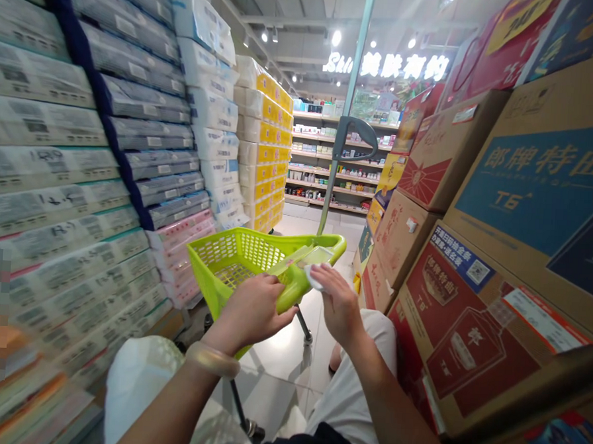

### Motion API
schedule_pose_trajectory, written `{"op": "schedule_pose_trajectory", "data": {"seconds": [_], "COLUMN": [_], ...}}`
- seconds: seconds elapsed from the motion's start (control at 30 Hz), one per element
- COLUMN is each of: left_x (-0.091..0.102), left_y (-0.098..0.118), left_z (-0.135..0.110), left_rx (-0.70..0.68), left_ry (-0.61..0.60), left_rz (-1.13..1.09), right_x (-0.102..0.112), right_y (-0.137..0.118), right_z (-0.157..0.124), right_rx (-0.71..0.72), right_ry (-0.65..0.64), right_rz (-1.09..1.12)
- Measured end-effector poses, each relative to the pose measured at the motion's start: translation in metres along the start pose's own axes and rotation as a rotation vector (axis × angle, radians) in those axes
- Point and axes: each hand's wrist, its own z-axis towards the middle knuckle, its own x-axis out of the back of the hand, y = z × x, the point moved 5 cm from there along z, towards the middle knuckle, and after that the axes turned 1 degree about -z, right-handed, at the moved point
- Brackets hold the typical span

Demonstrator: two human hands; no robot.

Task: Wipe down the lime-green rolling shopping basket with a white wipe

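A lime-green shopping basket [225, 261] on a wheeled frame stands in front of me in a shop aisle, its grey handle [353, 135] rising at the far side. My left hand [252, 312] grips the near rim of the basket, fingers curled over the edge; a pale bangle sits on that wrist. My right hand [337, 300] is closed on a small white cloth [313, 274] and presses it against the basket's rim by a flat green flap.
Stacked tissue packs [95, 172] wall the left side. Brown and red cartons [473, 258] are piled on the right. Shelves of goods [328, 177] stand at the far end of the tiled aisle. My knees in white trousers are below.
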Motion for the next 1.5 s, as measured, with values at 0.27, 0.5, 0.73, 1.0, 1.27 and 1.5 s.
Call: {"op": "schedule_pose_trajectory", "data": {"seconds": [0.27, 0.5, 0.73, 1.0, 1.27, 1.5], "left_x": [0.013, 0.022, 0.007, 0.019, 0.021, 0.028], "left_y": [-0.018, -0.016, -0.027, -0.023, -0.017, -0.012], "left_z": [-0.01, -0.003, 0.004, -0.01, -0.024, -0.032], "left_rx": [0.117, 0.24, 0.346, 0.309, 0.273, 0.32], "left_ry": [-0.074, -0.183, -0.297, -0.251, -0.224, -0.202], "left_rz": [0.02, 0.115, 0.131, 0.185, 0.218, 0.2], "right_x": [0.003, -0.003, -0.026, -0.015, -0.033, -0.016], "right_y": [0.008, -0.003, -0.026, -0.002, -0.057, -0.031], "right_z": [0.021, 0.027, 0.027, 0.033, 0.017, 0.012], "right_rx": [-0.066, -0.035, 0.066, -0.094, 0.028, -0.171], "right_ry": [-0.131, -0.194, -0.302, -0.137, -0.248, -0.037], "right_rz": [-0.059, -0.027, 0.082, -0.038, 0.129, 0.01]}}
